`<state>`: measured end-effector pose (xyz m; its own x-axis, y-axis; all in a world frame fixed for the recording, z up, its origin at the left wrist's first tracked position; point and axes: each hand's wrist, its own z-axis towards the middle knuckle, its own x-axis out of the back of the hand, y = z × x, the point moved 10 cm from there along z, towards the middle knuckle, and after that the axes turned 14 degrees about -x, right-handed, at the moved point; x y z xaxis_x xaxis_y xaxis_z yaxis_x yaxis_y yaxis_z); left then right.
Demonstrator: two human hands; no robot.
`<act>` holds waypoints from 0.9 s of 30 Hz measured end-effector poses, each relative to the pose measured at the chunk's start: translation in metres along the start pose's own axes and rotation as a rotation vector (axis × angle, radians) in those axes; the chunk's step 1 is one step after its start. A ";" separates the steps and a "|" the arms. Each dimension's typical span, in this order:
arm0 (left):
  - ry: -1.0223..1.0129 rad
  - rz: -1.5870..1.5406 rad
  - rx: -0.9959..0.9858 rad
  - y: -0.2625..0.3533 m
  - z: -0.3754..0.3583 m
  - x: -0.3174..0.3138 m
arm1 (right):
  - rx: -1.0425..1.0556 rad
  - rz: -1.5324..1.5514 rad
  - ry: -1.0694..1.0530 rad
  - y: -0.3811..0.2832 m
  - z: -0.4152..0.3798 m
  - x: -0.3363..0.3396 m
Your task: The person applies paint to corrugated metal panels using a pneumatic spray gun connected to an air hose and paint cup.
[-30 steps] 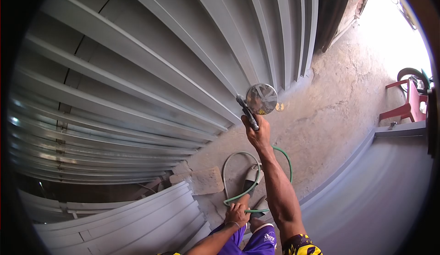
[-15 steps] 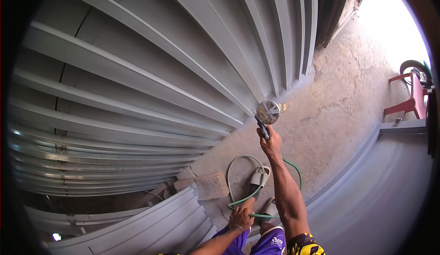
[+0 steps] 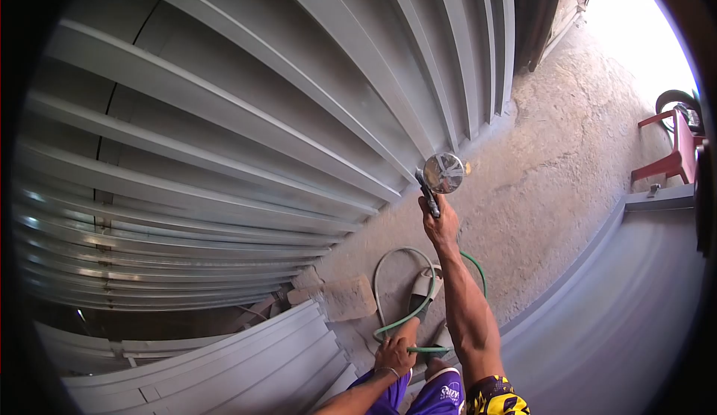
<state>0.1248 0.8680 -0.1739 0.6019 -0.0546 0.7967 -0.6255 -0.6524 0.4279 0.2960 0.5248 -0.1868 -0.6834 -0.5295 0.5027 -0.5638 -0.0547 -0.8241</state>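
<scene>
My right hand (image 3: 441,225) is wrapped around the handle of a spray gun (image 3: 427,193) at the end of my outstretched arm. A round, shiny cup (image 3: 444,173) with grey smears sits on top of the gun. The gun is close to the lower ends of the grey ribs on a large upright metal panel (image 3: 299,109). Down by my knee, my left hand (image 3: 395,354) is closed on a green hose (image 3: 429,350), which loops over the floor by my feet. The gun's nozzle and trigger are hard to make out.
Grey metal sheets (image 3: 246,363) lie at lower left, beside a stone block (image 3: 347,298). A broad grey panel (image 3: 605,303) fills the lower right. Farther off, a red chair (image 3: 676,154) stands near a wheel (image 3: 683,109). The concrete floor (image 3: 553,169) is rough.
My right hand and the spray gun have shifted slightly up in the view, and the whole scene has shifted a little too. My left hand stays on the hose.
</scene>
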 end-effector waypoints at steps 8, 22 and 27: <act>0.055 -0.018 0.002 0.006 -0.017 -0.006 | 0.146 0.205 0.027 -0.090 -0.025 0.045; -0.056 -0.064 0.077 -0.001 -0.036 -0.023 | 0.288 0.370 0.043 -0.188 -0.066 0.112; -0.098 -0.113 0.099 -0.003 -0.037 -0.027 | 0.368 0.365 0.099 -0.219 -0.080 0.133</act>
<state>0.0918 0.8992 -0.1813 0.7139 -0.0472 0.6986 -0.5026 -0.7293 0.4643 0.2917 0.5340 0.0814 -0.8555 -0.4877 0.1738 -0.0934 -0.1849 -0.9783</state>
